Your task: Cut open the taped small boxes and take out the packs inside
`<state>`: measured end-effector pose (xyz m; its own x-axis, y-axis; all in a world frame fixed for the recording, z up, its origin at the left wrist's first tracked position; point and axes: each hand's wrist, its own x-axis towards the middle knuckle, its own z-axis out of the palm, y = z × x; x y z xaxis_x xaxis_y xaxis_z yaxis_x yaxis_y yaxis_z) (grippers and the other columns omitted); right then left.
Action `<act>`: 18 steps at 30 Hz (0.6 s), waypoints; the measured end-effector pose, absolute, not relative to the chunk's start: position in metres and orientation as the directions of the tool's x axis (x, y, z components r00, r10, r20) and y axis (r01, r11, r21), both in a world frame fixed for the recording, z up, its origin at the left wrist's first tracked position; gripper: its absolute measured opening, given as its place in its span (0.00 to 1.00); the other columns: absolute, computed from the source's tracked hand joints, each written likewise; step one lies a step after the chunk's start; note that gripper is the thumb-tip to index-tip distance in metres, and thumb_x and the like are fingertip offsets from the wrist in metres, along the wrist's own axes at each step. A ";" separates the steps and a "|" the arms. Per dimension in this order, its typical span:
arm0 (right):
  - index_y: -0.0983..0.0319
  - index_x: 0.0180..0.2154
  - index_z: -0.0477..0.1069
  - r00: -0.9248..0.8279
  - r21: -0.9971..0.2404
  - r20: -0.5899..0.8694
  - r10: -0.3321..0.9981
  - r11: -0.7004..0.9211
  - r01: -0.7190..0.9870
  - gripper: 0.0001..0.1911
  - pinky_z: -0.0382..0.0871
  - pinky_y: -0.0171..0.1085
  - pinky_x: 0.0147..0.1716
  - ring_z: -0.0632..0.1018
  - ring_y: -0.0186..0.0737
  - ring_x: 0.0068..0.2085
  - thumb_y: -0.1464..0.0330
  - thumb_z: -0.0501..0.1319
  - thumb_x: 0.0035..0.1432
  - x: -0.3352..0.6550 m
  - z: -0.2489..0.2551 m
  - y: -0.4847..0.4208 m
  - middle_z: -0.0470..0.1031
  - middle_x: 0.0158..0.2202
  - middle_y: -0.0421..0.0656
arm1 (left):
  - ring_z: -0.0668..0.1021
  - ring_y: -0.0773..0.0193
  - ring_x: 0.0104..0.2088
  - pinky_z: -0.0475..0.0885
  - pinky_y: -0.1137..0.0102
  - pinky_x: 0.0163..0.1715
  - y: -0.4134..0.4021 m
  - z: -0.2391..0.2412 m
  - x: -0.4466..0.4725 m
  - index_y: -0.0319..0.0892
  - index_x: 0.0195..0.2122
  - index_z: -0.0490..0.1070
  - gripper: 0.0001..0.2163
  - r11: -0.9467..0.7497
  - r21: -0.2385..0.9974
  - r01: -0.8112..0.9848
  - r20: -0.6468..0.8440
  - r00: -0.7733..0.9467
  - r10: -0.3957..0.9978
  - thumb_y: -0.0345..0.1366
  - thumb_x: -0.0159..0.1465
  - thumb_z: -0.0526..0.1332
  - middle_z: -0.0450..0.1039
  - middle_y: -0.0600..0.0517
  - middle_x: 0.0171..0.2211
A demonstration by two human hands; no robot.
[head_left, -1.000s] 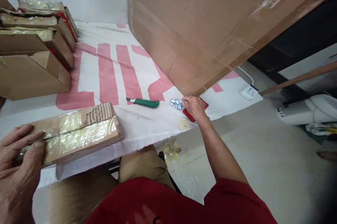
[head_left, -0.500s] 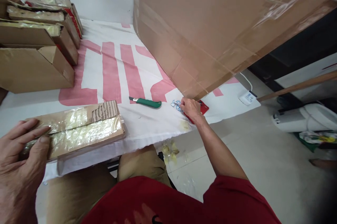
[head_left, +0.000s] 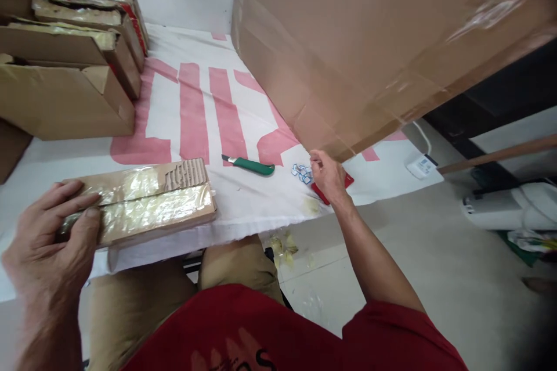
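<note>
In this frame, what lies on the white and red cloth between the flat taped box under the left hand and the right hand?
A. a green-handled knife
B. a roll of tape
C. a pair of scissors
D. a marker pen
A: a green-handled knife lies flat on the cloth, untouched, between the taped box under the left hand and the right hand, which is at small blue and white stickers.

Your flat cardboard packet [head_left: 148, 202], wrapped in glossy clear tape with a torn strip baring the corrugation along its top edge, lies flat near the bench's front edge at about 8 o'clock in view, its long side running left to right. Your small white-and-blue stickers [head_left: 301, 172] lie clustered flat at about 3 o'clock from the packet.
</note>
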<state>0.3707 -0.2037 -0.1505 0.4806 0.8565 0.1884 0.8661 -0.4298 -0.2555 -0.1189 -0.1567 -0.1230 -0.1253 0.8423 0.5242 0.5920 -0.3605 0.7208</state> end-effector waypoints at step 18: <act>0.60 0.42 0.77 0.025 -0.621 -0.121 0.992 -0.095 0.778 0.12 0.73 0.36 0.32 0.79 0.38 0.30 0.66 0.55 0.68 0.286 -0.163 -0.236 0.81 0.33 0.42 | 0.77 0.51 0.62 0.67 0.51 0.69 -0.155 -0.122 -0.117 0.42 0.44 0.82 0.09 -0.385 0.716 0.583 0.541 -0.115 0.833 0.37 0.65 0.66 0.80 0.47 0.55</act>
<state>0.2859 -0.2357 -0.1630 0.0248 0.9923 -0.1213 0.7776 -0.0954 -0.6215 -0.1167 -0.1546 -0.1220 -0.1150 0.8330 0.5412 0.5827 -0.3847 0.7159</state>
